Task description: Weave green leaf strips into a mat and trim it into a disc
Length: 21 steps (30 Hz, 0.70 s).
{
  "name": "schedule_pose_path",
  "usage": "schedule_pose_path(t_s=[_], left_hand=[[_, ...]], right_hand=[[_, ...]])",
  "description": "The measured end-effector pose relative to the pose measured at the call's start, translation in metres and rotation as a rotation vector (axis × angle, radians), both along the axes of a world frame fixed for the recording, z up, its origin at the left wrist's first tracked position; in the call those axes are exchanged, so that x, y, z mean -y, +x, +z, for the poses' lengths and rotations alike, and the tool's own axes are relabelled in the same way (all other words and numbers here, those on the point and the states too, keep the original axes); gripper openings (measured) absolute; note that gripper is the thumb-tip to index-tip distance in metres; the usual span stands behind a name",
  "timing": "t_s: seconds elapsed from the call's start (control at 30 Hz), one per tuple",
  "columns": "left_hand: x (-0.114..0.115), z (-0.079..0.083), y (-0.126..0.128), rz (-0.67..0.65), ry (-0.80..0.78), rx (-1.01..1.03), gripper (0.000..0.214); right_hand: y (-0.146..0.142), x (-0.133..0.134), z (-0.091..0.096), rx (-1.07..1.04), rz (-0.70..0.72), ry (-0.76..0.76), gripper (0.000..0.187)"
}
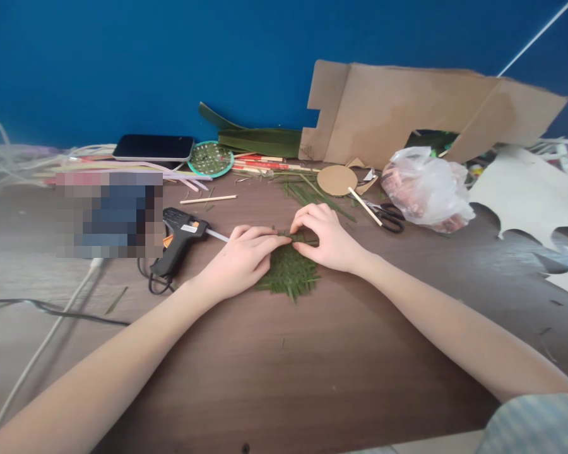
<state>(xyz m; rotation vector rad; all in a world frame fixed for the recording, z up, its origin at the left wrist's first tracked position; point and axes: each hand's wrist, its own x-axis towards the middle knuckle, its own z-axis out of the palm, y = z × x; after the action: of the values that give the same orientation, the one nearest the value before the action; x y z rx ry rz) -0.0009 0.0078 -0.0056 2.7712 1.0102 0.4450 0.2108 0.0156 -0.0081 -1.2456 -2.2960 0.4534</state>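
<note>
A small green mat woven from leaf strips (pixel 291 274) lies on the brown table, its near edge ragged with loose strip ends. My left hand (pixel 243 260) covers the mat's left side, its fingers together and holding the far left edge, with the thumb tucked in close. At the far edge my right hand (pixel 322 236) pinches a leaf strip between thumb and fingers. Both sets of fingertips nearly meet there. To the left of my left hand lies a black glue gun (pixel 182 236) with a glue stick (pixel 216 235) next to it.
Behind my hands are a cardboard disc (pixel 337 181) on a stick, black scissors (pixel 392 217), a plastic bag (pixel 426 192) and loose leaf strips. Folded cardboard (pixel 383 107) leans on the blue wall. At left are a phone (pixel 154 147), a teal-rimmed woven disc (pixel 211 159) and cables.
</note>
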Motion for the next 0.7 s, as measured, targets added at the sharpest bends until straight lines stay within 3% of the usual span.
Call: schedule_pose_path(t_s=[0.47,0.7], left_hand=[[-0.0008,-0.0011,-0.0002,0.011,-0.037,0.002,0.044],[0.0000,-0.0007,-0.0004,0.006,-0.027,-0.004,0.043]], right_hand=[[0.0017,0.0000,-0.0014,-0.073,0.065,0.024,0.010],[0.0005,0.0008,-0.0017,-0.026,0.033,0.018,0.011]])
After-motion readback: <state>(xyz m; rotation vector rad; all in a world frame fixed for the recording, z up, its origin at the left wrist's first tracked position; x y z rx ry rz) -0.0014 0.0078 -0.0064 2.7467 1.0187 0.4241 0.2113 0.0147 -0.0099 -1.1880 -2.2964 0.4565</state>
